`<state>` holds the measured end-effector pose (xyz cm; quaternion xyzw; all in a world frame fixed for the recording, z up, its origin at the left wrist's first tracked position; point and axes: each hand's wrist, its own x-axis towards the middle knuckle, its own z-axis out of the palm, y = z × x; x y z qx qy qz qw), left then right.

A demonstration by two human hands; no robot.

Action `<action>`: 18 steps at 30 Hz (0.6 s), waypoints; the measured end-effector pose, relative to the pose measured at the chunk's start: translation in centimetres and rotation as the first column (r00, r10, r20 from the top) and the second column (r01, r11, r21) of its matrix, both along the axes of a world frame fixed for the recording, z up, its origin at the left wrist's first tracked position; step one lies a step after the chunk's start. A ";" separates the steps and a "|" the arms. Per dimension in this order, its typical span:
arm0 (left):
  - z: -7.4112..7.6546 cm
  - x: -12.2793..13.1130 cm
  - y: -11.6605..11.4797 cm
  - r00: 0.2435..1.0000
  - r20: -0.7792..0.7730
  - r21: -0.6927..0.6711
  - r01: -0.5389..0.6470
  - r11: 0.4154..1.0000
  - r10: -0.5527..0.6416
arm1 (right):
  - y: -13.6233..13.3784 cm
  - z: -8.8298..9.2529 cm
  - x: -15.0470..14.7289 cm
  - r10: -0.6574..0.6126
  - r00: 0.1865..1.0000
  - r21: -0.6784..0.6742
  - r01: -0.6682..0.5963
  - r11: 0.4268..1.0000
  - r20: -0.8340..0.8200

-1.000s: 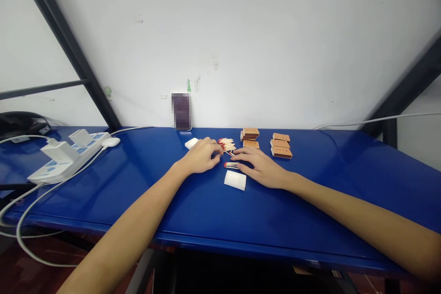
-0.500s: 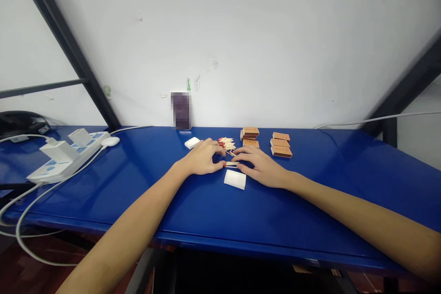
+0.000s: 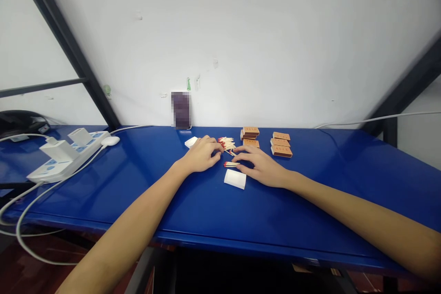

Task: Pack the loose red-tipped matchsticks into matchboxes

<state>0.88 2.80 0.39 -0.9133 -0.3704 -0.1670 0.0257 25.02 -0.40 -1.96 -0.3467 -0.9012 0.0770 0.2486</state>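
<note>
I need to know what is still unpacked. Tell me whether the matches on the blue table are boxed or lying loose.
Loose. The matches lie in a heap on the blue table, a few more between the left hand and right hand.

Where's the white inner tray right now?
In the head view the white tray lies on the blue table, near centre, just in front of the right hand and the small match bundle.

Your two forearms enter from the lower edge, both bare from the frame edge to the wrists: no sleeves, cuffs or gloves show. Your left hand and right hand are likewise uncovered. No watch, band or ring can be made out on either wrist or on the fingers, though the fingers are small in view. Fingernails are too small to tell.
</note>
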 end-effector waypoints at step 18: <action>-0.1 0.0 0.0 1.000 -0.004 -0.016 -0.022 1.000 0.022 | -0.3 0.2 -0.1 0.002 0.999 -0.003 -0.003 1.000 -0.041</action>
